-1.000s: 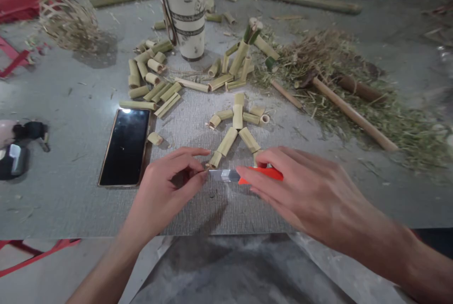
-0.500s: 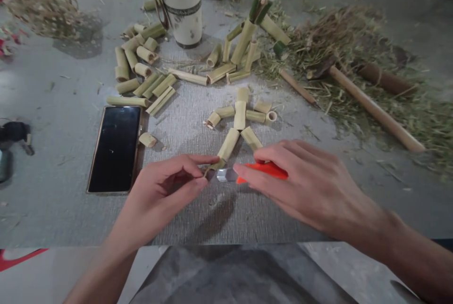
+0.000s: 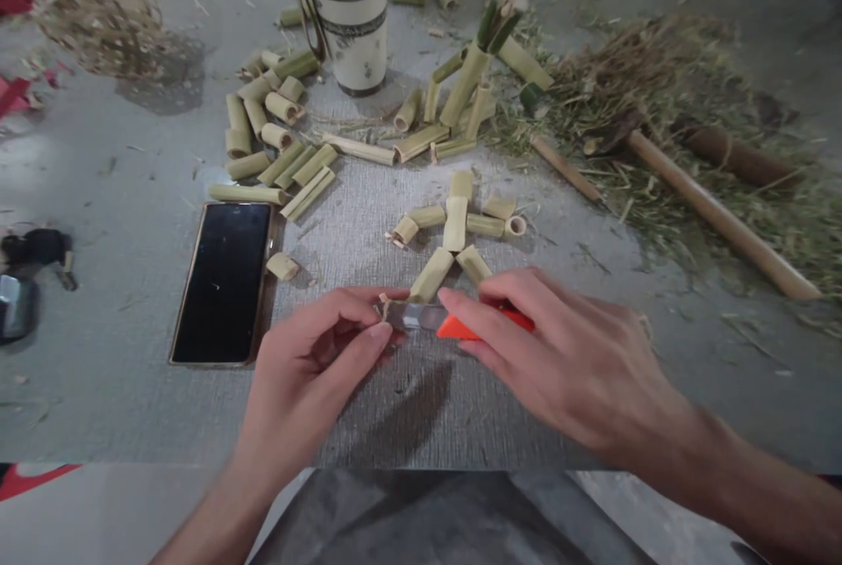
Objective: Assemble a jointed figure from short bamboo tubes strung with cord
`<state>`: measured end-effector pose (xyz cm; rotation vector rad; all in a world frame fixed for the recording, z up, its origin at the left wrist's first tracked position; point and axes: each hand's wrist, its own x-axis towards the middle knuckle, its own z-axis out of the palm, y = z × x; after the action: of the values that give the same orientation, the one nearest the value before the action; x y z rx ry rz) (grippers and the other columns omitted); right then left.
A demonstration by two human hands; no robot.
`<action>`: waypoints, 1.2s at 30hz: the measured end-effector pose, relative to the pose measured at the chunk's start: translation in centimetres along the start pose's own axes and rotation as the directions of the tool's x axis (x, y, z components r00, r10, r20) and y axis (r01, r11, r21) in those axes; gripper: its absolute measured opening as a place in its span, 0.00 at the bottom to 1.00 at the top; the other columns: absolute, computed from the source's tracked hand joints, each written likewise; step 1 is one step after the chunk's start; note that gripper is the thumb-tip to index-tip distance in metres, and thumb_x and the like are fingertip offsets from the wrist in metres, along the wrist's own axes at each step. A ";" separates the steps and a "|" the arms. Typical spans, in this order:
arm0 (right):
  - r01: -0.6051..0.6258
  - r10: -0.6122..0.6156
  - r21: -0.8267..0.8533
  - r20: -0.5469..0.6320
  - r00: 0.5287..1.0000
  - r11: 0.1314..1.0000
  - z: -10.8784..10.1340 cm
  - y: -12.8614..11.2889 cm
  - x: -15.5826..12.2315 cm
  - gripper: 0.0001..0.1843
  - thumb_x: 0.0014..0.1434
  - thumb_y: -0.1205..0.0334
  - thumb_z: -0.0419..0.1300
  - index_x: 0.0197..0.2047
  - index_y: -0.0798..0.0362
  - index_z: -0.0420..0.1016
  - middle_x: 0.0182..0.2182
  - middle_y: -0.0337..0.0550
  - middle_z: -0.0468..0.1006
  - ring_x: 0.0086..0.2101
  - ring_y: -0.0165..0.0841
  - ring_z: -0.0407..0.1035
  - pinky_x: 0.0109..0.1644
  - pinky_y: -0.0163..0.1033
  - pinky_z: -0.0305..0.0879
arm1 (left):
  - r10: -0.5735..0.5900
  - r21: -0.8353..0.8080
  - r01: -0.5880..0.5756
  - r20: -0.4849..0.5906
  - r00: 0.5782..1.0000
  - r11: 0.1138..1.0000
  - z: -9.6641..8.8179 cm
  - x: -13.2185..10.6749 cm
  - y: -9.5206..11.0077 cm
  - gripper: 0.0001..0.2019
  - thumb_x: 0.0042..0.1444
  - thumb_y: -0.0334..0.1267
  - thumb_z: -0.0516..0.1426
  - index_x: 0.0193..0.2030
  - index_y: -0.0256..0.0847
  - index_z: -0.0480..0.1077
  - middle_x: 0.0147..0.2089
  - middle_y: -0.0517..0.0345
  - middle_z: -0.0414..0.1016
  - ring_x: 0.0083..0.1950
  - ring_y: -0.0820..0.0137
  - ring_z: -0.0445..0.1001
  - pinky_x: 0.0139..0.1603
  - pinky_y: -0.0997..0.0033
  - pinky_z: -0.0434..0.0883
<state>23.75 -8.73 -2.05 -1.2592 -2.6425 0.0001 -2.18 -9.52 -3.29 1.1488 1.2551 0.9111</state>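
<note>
My right hand [image 3: 566,359] grips an orange-handled utility knife [image 3: 460,324], its metal blade pointing left. My left hand [image 3: 316,363] pinches a small bamboo piece [image 3: 385,309] at the blade's tip, thumb and forefinger pressed together. Just beyond my hands, short bamboo segments [image 3: 453,227] lie arranged like a stick figure on the grey table [image 3: 132,196].
A black phone [image 3: 224,282] lies to the left of my hands. Behind it sits a pile of cut bamboo tubes [image 3: 276,139], and a tall patterned cup [image 3: 348,8] stands at the back. Long bamboo sticks [image 3: 717,214] and dry shavings [image 3: 658,100] cover the right. Dark keys [image 3: 32,253] lie far left.
Both hands stay together at the blade tip. The view shifted slightly, and my left fingers closed tighter around the small piece at the blade.
</note>
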 end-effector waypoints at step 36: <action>-0.422 0.387 -0.016 -0.367 0.846 0.907 -1.1 1.3 1.9 0.16 0.77 0.57 0.61 0.64 0.50 0.78 0.56 0.47 0.87 0.41 0.36 0.83 0.37 0.40 0.69 | -0.009 -0.259 -0.062 -0.262 0.965 0.964 4.2 -1.0 -1.5 0.12 0.75 0.38 0.61 0.37 0.41 0.75 0.56 0.54 0.85 0.50 0.64 0.88 0.54 0.62 0.88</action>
<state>23.77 -6.52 -0.70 -1.6511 -2.0530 -0.2669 1.78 -11.37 -4.71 0.8538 1.2824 1.2428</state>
